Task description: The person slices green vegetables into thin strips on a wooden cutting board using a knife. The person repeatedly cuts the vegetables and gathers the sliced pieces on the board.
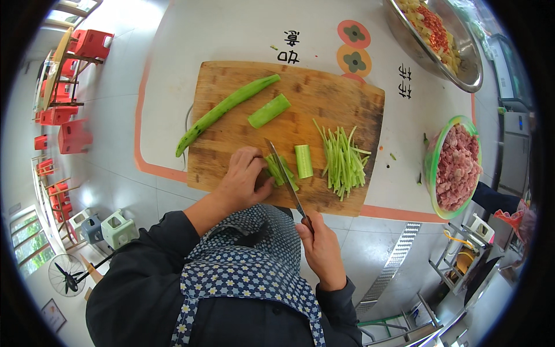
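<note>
My left hand (246, 178) presses its fingertips on a small stack of green vegetable slices (277, 170) near the front of the wooden cutting board (234, 147). In my right hand (320, 247) is the handle of a kitchen knife (286, 175), whose blade lies over those slices. Right of the blade stands a short peeled green piece (304, 161), and beyond it a heap of thin green strips (345, 162). Farther back on the board are a thicker cut piece (269, 111) and a long, slender green gourd or similar vegetable (227, 108), darker at its lower left end.
A metal bowl (468, 71) of pale chopped food with red flakes stands at the back right. A green-rimmed bowl (431, 173) of raw minced meat sits near the right edge. Small green scraps dot the white table (173, 86). Red stools (76, 136) stand on the floor at left.
</note>
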The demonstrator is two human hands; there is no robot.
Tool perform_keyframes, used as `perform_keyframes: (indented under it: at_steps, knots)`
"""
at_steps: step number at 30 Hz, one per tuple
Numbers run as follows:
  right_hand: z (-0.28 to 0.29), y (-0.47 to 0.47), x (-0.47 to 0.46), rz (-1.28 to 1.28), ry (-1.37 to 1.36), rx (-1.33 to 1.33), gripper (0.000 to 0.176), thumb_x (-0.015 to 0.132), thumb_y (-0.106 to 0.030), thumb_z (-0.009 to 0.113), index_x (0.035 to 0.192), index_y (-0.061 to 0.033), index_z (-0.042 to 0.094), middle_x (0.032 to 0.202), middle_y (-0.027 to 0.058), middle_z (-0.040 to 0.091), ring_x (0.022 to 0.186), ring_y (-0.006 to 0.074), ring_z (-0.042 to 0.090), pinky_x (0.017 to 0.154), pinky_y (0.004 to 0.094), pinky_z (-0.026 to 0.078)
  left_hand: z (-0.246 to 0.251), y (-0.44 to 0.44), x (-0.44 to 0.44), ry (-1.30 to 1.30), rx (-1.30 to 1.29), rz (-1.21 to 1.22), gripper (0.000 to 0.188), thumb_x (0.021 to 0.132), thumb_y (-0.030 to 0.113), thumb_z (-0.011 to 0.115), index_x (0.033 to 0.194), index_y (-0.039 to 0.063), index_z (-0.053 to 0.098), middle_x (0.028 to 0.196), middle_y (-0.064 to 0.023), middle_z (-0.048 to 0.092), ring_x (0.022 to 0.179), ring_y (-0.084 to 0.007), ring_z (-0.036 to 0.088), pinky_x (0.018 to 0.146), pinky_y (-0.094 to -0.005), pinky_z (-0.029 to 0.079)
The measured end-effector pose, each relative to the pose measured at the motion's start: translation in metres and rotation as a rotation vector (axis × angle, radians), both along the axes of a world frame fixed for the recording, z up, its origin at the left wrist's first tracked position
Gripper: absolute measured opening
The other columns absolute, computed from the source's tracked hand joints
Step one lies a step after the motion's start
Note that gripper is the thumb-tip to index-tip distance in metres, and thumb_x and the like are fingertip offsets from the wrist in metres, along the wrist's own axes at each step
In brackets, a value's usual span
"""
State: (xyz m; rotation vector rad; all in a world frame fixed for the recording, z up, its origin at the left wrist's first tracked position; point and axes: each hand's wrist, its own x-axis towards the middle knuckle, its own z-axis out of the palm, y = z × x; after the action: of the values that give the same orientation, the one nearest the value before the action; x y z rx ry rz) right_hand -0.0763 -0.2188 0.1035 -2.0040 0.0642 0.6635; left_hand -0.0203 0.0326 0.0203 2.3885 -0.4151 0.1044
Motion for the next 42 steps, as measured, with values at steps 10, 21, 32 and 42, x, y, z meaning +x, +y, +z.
perform_keyframes:
  at_steps: [10,21,32,42]
  knots:
    - [0.001,-0.001,-0.003,-0.025,-0.038,0.014,0.030,0.110,-0.028,0.064,0.126,-0.0042,0.057,0.086,0.0161,0.065,0.076,0.0379,0.064,0.071,0.0409,0.052,0.010,0.010,-0.003,0.010,0.130,-0.050,0.044,0.079,0.017,0.083,0.117,0.005,0.066,0.124,-0.0154,0.058,0.121,-0.0403,0.055,0.102,-0.0514,0.043]
    - [0.007,-0.003,-0.009,-0.027,-0.020,0.021,0.030,0.109,-0.027,0.066,0.127,-0.0047,0.058,0.091,0.0149,0.067,0.080,0.0368,0.065,0.074,0.0409,0.054,0.005,0.024,-0.016,0.006,0.096,-0.042,0.034,0.083,0.004,0.076,0.117,0.009,0.071,0.125,-0.0121,0.062,0.124,-0.0378,0.057,0.104,-0.0492,0.045]
    - [-0.001,0.017,-0.006,0.191,-0.488,-0.404,0.044,0.092,-0.022,0.081,0.130,-0.0109,0.062,0.088,0.0085,0.066,0.078,0.0297,0.069,0.065,0.0410,0.056,0.049,0.055,0.005,-0.173,0.126,-0.067,0.033,0.080,-0.002,0.076,0.111,0.008,0.071,0.122,-0.0098,0.065,0.122,-0.0358,0.060,0.103,-0.0478,0.046]
    - [-0.014,0.033,-0.002,0.348,-0.760,-0.479,0.034,0.098,-0.023,0.070,0.128,-0.0089,0.064,0.086,0.0081,0.061,0.077,0.0273,0.067,0.060,0.0389,0.054,0.090,0.018,0.007,0.121,0.128,-0.494,0.022,0.094,0.015,0.066,0.113,0.005,0.071,0.117,-0.0120,0.067,0.112,-0.0329,0.064,0.097,-0.0456,0.049]
